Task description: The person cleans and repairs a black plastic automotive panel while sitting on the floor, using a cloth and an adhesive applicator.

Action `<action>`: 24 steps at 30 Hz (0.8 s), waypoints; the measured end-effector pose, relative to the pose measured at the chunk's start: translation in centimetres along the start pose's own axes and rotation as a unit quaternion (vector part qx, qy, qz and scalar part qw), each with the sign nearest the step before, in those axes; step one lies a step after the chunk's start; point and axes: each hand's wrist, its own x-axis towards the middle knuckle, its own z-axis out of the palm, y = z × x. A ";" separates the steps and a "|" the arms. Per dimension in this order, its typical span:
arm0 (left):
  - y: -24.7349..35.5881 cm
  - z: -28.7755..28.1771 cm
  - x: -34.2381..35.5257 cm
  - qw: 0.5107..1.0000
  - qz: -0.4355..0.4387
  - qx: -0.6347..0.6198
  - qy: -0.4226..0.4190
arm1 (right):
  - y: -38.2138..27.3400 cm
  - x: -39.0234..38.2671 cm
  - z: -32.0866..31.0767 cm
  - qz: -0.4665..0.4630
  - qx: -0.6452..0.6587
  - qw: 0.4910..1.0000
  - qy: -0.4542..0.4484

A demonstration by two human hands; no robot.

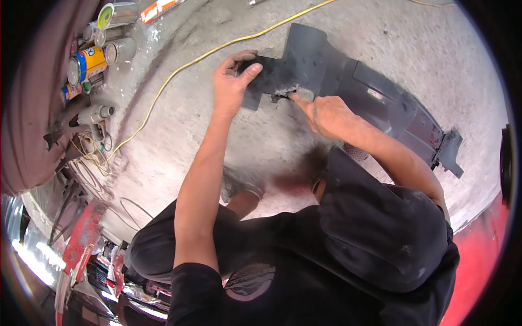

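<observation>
A long dark grey plastic trim panel (307,51), which looks like a vehicle part, lies across the floor in front of me. Its left end is between the thumb and fingers of my left hand (231,81), the thumb over the top face. My right hand (331,114) has its index finger stretched out, the tip touching the panel's near edge; the other fingers are curled and partly hidden. Beside that fingertip, a rough, pale scuffed patch (288,91) marks the edge. The panel's right part has a small pale label and ends in a bracket-like tab (450,152).
A yellow cord (187,61) curves over the dusty concrete floor (402,32). At the left, several cans (92,60) lie by a heat-gun-like tool (92,117) and tangled cables. Red-painted metal parts (81,239) are at lower left. My bent knees are close to the panel.
</observation>
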 end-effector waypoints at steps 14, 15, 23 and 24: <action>-2.7 -4.0 1.9 0.980 -0.057 -0.182 -0.055 | 0.6 0.2 1.3 0.001 -0.034 0.999 -0.041; -2.3 -3.6 2.0 0.980 -0.056 -0.183 -0.056 | 0.5 0.2 1.2 0.002 -0.034 0.999 -0.040; -1.3 -0.5 3.2 0.989 -0.106 0.041 0.090 | -0.3 -0.1 0.2 0.001 -0.087 0.995 -0.044; -1.3 -0.4 3.3 0.989 -0.105 0.041 0.090 | -0.3 -0.1 0.3 0.000 -0.088 0.995 -0.043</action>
